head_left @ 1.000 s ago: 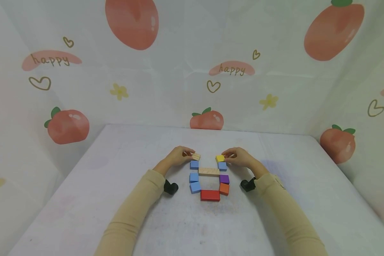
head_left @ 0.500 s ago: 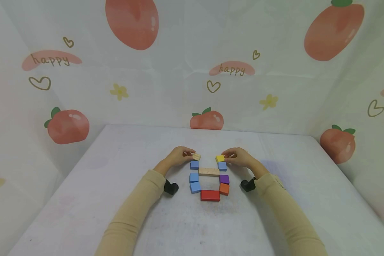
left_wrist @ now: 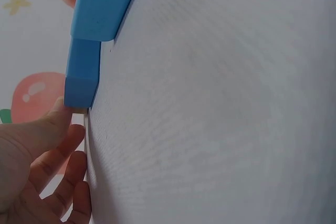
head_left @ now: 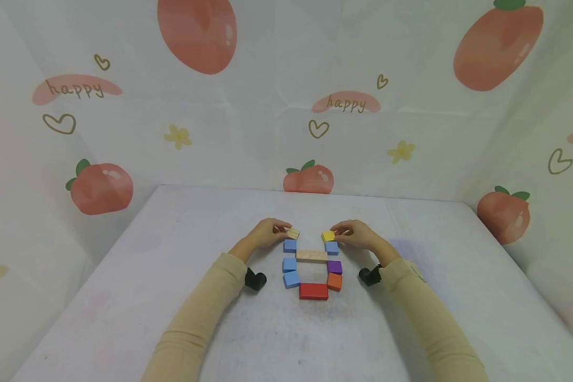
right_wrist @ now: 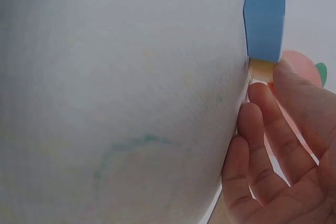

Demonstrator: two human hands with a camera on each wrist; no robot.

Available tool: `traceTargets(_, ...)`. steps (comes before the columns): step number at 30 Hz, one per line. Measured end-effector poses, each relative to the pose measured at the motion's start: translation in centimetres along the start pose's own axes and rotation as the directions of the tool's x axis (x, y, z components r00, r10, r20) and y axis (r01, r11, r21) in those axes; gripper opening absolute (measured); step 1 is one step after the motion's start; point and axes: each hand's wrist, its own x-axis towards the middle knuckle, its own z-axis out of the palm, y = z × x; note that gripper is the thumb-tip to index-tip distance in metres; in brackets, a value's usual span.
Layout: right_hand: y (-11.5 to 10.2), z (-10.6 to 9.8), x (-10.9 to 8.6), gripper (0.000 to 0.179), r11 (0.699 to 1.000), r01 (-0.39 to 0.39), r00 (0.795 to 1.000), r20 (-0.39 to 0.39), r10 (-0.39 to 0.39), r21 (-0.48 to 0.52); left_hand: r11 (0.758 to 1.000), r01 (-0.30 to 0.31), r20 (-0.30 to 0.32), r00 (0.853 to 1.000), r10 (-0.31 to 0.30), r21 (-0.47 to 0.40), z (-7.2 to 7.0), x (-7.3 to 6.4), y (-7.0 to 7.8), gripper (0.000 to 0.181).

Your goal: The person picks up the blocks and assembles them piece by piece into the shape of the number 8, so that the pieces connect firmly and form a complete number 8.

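Observation:
At the far end of a layout of blocks, my left hand [head_left: 266,232] pinches a plain wooden block [head_left: 293,234] between thumb and fingers. Opposite it, a yellow block [head_left: 328,236] is pinched by my right hand [head_left: 358,234]. Just nearer lie two blue blocks, one on the left [head_left: 290,245] and one on the right [head_left: 331,248]. In the left wrist view, blue blocks [left_wrist: 84,72] hide most of the wooden block. The right wrist view shows the yellow block's end [right_wrist: 261,70] by my thumb, behind a blue block [right_wrist: 265,17].
A long wooden block [head_left: 312,257] lies crosswise between the two rows. Nearer are two more blue blocks [head_left: 291,279] on the left, a purple block [head_left: 335,267] and an orange block [head_left: 335,281] on the right. A red block [head_left: 313,291] spans the front. A patterned cloth [head_left: 248,159] hangs behind.

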Motion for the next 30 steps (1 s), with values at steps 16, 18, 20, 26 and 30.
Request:
traceTargets(16, -0.13, -0.06, -0.05, 0.033, 1.000, -0.004, 1.000, 0.006, 0.004, -0.005, 1.000, 0.009, -0.004, 1.000, -0.009, -0.013, -0.02, -0.02, 0.01, 0.033)
traceTargets(18, -0.07, -0.04, -0.05, 0.034, 1.000, 0.000, 1.000, 0.007, 0.000, -0.005, 1.000, 0.010, -0.005, 1.000, -0.010, -0.019, -0.05, -0.07, 0.05, 0.033)
traceTargets(20, -0.03, -0.04, -0.05, 0.034, 1.000, 0.003, 1.000, 0.008, -0.003, -0.004, 1.000, 0.011, -0.005, 1.000, -0.011, -0.023, -0.08, -0.13, 0.10, 0.033)
traceTargets(26, 0.05, -0.07, -0.04, 0.033, 1.000, 0.009, 1.000, 0.005, -0.009, -0.009, 1.000, 0.020, -0.001, 1.000, -0.020, -0.023, -0.11, -0.15, 0.11, 0.032)
traceTargets(30, 0.12, -0.06, -0.02, 0.033, 1.000, 0.013, 1.000, 0.005, -0.013, -0.014, 1.000, 0.016, -0.002, 1.000, -0.016, -0.027, -0.10, -0.16, 0.12, 0.032)
